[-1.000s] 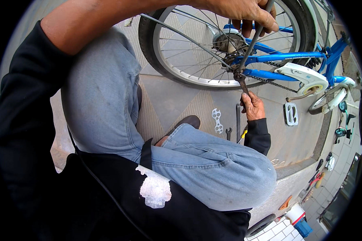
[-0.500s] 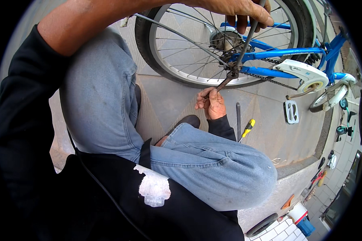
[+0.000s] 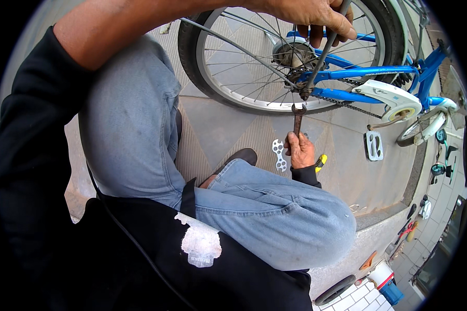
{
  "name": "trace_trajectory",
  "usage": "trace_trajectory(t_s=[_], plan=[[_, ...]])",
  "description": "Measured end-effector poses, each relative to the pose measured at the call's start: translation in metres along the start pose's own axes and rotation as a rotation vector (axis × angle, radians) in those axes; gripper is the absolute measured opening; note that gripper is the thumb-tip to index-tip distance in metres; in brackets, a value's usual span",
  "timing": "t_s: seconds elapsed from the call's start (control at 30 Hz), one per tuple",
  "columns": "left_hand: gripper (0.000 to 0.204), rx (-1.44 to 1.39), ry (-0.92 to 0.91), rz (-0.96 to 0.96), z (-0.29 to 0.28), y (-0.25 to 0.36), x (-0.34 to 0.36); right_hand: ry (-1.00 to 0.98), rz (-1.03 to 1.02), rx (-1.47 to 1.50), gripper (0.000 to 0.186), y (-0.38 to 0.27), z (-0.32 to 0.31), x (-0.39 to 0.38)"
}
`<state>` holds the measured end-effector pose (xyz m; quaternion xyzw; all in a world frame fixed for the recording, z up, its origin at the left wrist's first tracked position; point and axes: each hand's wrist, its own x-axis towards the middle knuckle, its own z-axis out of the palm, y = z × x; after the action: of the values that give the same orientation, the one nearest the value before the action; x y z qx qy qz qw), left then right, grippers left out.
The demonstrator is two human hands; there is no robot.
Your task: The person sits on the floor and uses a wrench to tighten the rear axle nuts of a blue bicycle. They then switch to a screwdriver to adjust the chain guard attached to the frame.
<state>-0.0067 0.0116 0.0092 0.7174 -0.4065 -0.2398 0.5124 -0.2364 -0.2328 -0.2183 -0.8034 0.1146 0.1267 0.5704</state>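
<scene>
My left hand (image 3: 324,20) reaches across the top with its fingers curled round a grey metal rod (image 3: 323,57). That rod slants down to the wheel's axle nut (image 3: 305,94). Held in my right hand (image 3: 300,150) is a rusty open-ended wrench (image 3: 298,122), its jaw pointing up, just below the nut and apart from it. Behind both stands the spoked bicycle wheel (image 3: 205,67), in a blue frame (image 3: 371,71) with a chain and a white chain guard (image 3: 386,96).
A flat silver multi-hole spanner (image 3: 279,155) lies on the floor left of my right hand. To the right lie a yellow-and-black screwdriver (image 3: 320,163), partly hidden, and a white plastic piece (image 3: 373,145). Farther off are a loose tyre (image 3: 336,290) and a white bucket (image 3: 382,274).
My right hand has drawn the wrench off the axle nut, down and to the right. The silver spanner now shows on the floor. My left hand has barely shifted on the rod.
</scene>
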Motion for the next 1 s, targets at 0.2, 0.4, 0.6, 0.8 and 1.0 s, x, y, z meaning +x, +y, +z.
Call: trace_trajectory(t_s=[0.2,0.4,0.6,0.8,1.0], plan=[[0.025,-0.113,-0.017,-0.034,0.013,0.000,0.015,0.047,0.009,-0.346,0.033,-0.029,-0.061,-0.001],[0.025,-0.023,-0.003,-0.030,0.003,0.001,0.003,-0.059,-0.095,-0.576,0.036,-0.073,-0.087,0.026],[0.025,-0.092,0.003,-0.047,0.006,-0.003,0.007,-0.112,-0.151,-0.900,0.036,-0.113,-0.104,0.038],[0.026,0.001,-0.009,-0.021,0.005,0.001,0.005,-0.074,-0.108,-0.659,0.034,-0.079,-0.087,0.039],[0.027,-0.028,-0.050,0.003,0.003,0.001,0.004,0.014,-0.020,-0.268,0.031,-0.031,-0.053,0.031]])
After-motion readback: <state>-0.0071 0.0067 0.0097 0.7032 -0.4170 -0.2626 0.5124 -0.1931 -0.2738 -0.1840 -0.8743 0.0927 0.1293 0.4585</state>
